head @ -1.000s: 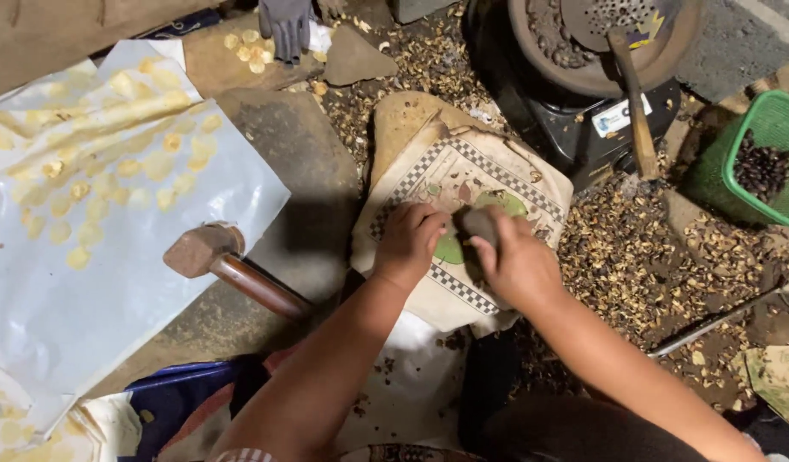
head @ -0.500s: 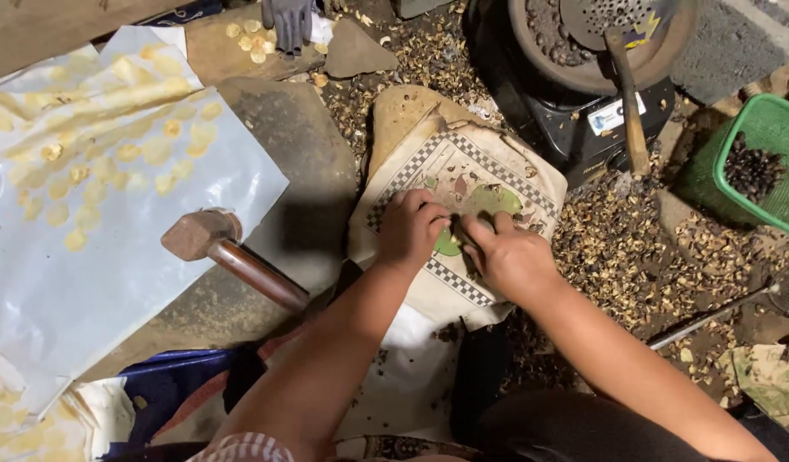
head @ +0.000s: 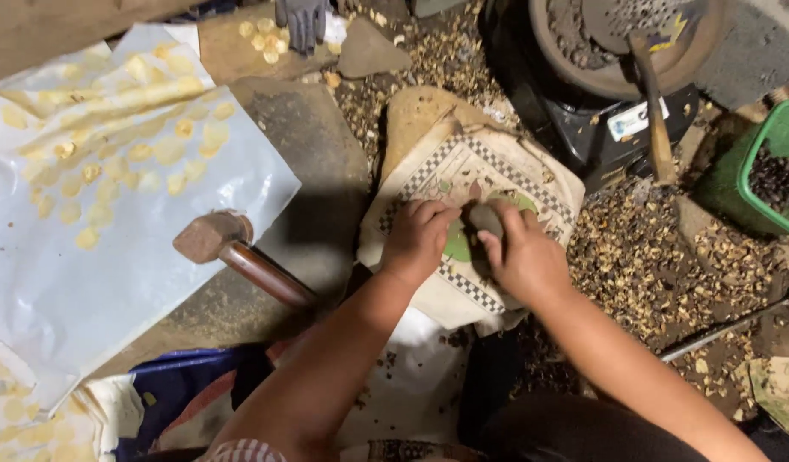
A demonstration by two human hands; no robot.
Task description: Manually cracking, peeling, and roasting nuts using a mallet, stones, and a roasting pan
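Right hand (head: 525, 257) closed around a dark rounded stone (head: 484, 219), left hand (head: 418, 239) curled beside it, fingertips apparently pinching something unseen, both over the checker-bordered cloth sack (head: 437, 171).

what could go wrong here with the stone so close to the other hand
The right hand grips a dark stone right beside the left hand fingers on the patterned cloth; a strike could pinch them. Bare hands give no protection from shell fragments. The mallet lying by the left elbow might get knocked.
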